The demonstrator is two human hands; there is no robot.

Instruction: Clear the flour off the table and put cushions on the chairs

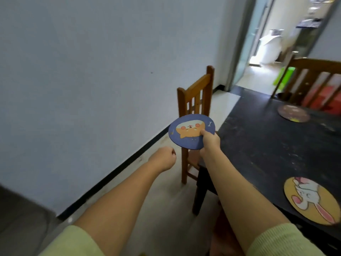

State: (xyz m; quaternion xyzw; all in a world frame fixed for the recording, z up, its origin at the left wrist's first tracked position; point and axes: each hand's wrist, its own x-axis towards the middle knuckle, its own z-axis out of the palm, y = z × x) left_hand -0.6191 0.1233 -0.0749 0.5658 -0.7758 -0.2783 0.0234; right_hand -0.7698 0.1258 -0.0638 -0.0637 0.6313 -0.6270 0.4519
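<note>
My right hand (210, 142) grips a round blue cushion (186, 131) printed with an orange dog and holds it in the air above the seat of a wooden chair (195, 97) at the left end of the black table (262, 145). My left hand (164, 159) is curled into a fist with nothing in it, just left of the chair. A round yellow cushion with a white rabbit (311, 200) lies on the table's near right part. A brownish round cushion (293, 113) lies at the table's far side. Faint pale streaks show on the tabletop.
A second wooden chair (313, 80) stands behind the table at the far right. A blue-grey wall (83, 71) runs along the left with a dark skirting. An open doorway (267, 43) at the back leads to a bright room with a white sack and green stool.
</note>
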